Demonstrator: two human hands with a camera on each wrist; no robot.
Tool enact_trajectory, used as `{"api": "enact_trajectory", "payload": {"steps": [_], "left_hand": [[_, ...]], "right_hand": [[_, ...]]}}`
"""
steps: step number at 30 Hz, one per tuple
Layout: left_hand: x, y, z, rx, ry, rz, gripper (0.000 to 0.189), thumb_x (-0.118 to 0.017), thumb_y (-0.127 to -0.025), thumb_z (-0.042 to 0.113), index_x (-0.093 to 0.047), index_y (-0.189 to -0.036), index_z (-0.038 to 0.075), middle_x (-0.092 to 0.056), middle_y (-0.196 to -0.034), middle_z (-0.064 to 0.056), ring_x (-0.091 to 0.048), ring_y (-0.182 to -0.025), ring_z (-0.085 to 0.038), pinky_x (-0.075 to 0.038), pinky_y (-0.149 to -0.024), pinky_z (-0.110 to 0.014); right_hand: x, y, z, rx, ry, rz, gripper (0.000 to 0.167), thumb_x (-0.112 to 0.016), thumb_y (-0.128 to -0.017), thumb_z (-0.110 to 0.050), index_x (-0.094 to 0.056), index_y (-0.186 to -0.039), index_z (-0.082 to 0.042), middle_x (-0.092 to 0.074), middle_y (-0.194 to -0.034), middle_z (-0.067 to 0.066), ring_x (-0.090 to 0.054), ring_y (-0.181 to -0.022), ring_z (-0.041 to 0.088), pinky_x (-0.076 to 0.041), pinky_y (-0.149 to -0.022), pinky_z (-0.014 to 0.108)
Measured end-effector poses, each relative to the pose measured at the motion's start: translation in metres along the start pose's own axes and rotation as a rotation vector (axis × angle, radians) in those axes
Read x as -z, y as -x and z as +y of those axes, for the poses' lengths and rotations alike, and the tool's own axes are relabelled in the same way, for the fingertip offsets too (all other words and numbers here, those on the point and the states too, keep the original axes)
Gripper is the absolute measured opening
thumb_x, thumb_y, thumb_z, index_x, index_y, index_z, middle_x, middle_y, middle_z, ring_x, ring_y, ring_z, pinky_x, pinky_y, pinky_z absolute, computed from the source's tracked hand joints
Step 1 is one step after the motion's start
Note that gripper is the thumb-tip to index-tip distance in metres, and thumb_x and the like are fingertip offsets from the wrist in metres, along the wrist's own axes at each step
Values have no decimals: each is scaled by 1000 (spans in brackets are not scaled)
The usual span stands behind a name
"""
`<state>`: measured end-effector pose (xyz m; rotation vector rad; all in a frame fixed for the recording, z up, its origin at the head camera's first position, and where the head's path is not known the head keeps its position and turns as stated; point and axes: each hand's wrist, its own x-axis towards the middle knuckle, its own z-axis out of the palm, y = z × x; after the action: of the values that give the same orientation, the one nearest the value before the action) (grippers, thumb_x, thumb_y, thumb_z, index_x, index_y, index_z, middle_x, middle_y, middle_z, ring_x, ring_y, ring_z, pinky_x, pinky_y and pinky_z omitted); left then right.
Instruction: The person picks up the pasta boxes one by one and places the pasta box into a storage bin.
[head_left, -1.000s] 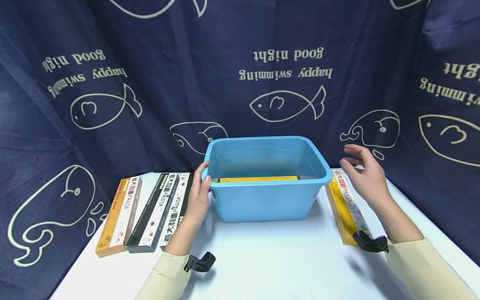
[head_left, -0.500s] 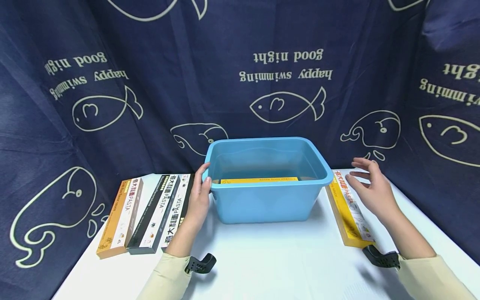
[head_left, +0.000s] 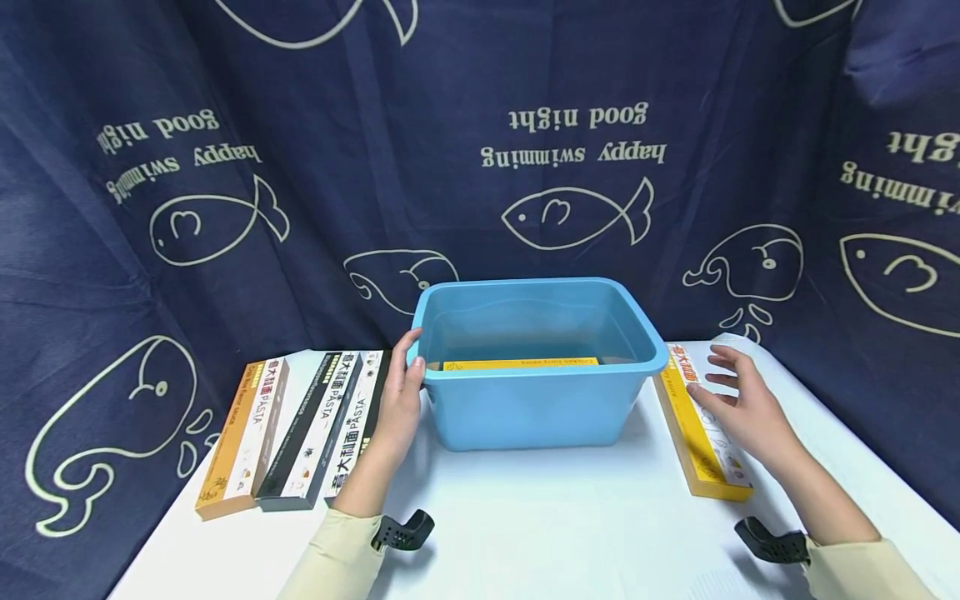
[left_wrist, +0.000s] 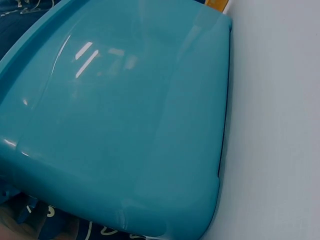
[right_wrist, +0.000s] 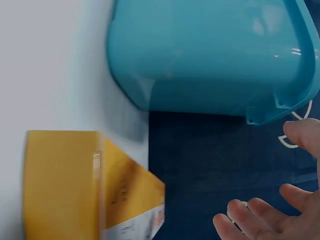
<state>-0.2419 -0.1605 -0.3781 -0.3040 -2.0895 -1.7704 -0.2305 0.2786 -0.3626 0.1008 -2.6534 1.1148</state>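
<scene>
The blue bin (head_left: 536,362) stands on the white table (head_left: 540,525) and serves as the reference point. Its left rim is gripped by the left hand (head_left: 401,400), thumb hooked over the edge, so the bin is steadied. One yellow pasta box (head_left: 519,363) already lies inside the bin, against its near wall.

Just right of the bin, a second yellow pasta box (head_left: 701,425) lies flat on the table. The right hand (head_left: 738,400) is held directly over this box with fingers spread and nothing grasped; contact with the box cannot be confirmed.

The step in hand is judged to be the approach to pick up the box to the right of the bin. For the next move, the fingers would need to be closed across the box's narrow width.

Three further pasta boxes (head_left: 300,429) lie side by side to the left of the bin.
</scene>
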Motion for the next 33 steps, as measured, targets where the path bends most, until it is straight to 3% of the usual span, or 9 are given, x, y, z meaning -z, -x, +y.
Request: {"api": "enact_trajectory", "payload": {"steps": [8, 15, 20, 27, 33], "left_hand": [[-2, 0, 1, -5, -10, 3, 49, -38, -104, 33, -35, -152, 29, -36, -157, -9, -48, -128, -27, -38, -109, -55], [-1, 0, 1, -9, -3, 5, 49, -38, -104, 33, -35, -152, 29, -34, -158, -6, -46, -131, -29, -38, -110, -56], [-1, 0, 0, -12, 5, 1, 49, -37, -104, 33, -35, -152, 29, -35, -158, -8, -48, -128, -29, -37, -110, -57], [-1, 0, 1, -14, 1, 6, 49, -38, -103, 32, -36, -152, 29, -35, -158, -7, -48, -128, -28, -37, -111, -55], [-1, 0, 3, -1, 3, 2, 49, -37, -103, 32, -35, -152, 30, -33, -160, -2, -46, -133, -31, -36, -112, -55]], "right_hand": [[-5, 4, 18, -3, 30, -39, 84, -61, -98, -34, -12, -156, 3, -27, -151, 38, -40, -128, 56, -42, -99, 71], [-12, 8, 31, -8, 58, -57, 89, -65, -96, -33, -11, -156, 4, -20, -149, 41, -38, -127, 57, -41, -99, 71], [-14, 11, 38, -70, 114, -136, 102, -68, -93, -41, -1, -158, 0, -14, -149, 43, -31, -131, 61, -36, -100, 75], [-17, 16, 51, -55, 149, -219, 107, -71, -90, -35, 4, -157, 4, -11, -149, 46, -25, -131, 62, -28, -99, 80], [-16, 19, 58, -129, 158, -281, 113, -67, -91, -45, 10, -155, 8, -5, -150, 47, -18, -135, 64, -22, -104, 80]]}}
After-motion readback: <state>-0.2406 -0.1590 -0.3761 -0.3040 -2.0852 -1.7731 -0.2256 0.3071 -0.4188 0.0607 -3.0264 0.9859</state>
